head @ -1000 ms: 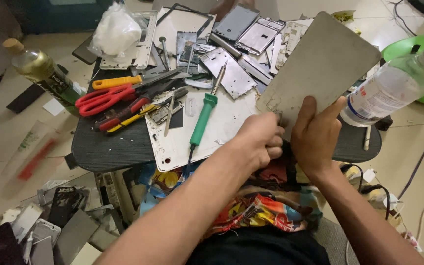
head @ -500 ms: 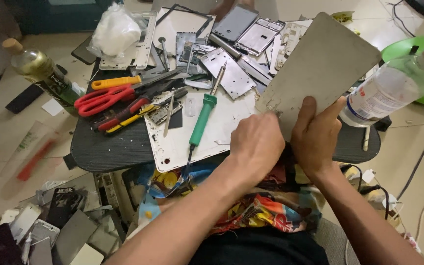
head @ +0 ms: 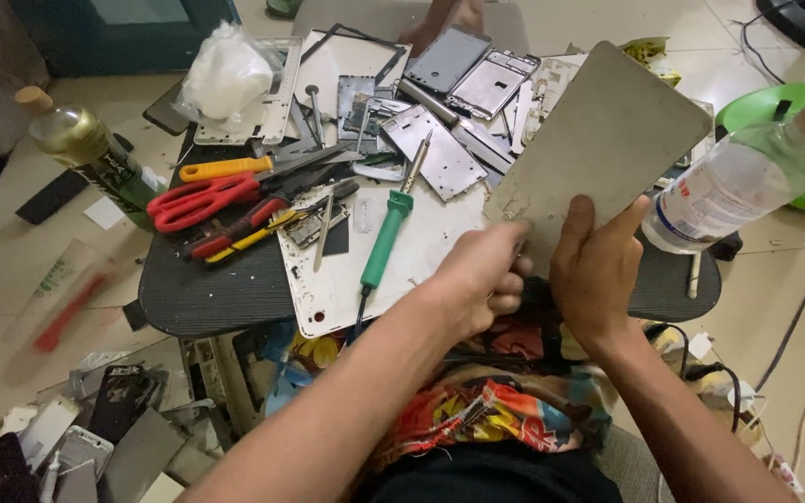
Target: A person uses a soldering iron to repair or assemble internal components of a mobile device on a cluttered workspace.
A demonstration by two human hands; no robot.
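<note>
Holding: both hands grip a flat grey metal back panel with rounded corners (head: 607, 140), tilted up in the upper right of the frame.
Right hand (head: 598, 270): fingers closed on the panel's lower edge, thumb pressed flat against its face.
Left hand (head: 482, 279): curled into a loose fist at the panel's lower left corner, fingertips pinching that edge.
Below the panel: a dark oval work tray (head: 207, 293) in the centre of the frame, with a white rectangular backing sheet (head: 421, 251) lying on it.
On the sheet: a green-handled screwdriver (head: 386, 240), just left of the left hand.
Left of centre: red-handled scissors (head: 199, 200) and an orange-handled tool (head: 221, 169).
Right edge: a clear plastic bottle with a white cap (head: 743, 182), near the right hand.
Upper left: a green glass bottle with a cork (head: 81, 144).
</note>
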